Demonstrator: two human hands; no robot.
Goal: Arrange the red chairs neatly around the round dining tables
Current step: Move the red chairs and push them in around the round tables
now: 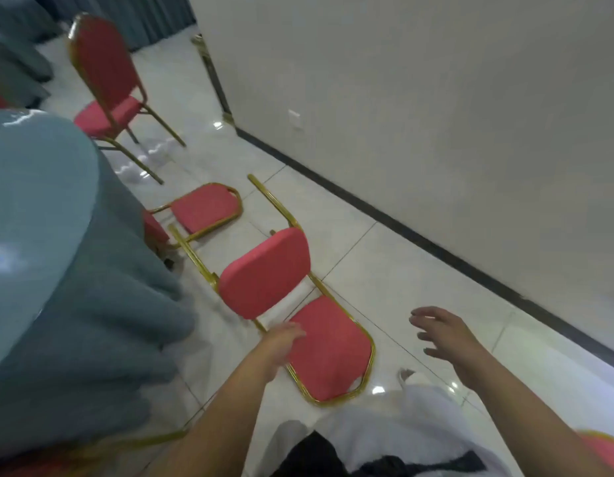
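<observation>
White garment [384, 425] lowest in view, both bare arms reaching forward past it.

Left hand [281, 342] blurred, fingers stretched out at the gold frame of a toppled red chair [333, 352], contact unclear. Right hand [439, 333] open in the air, fingers spread, well right of that chair. Chair on its back: backrest flat on the floor tiles [419, 263], seat upright. Round table [40, 201] under grey-blue cloth left of the left hand. Beyond, second fallen chair [206, 208] against the cloth, then upright red chair [106, 80].
</observation>
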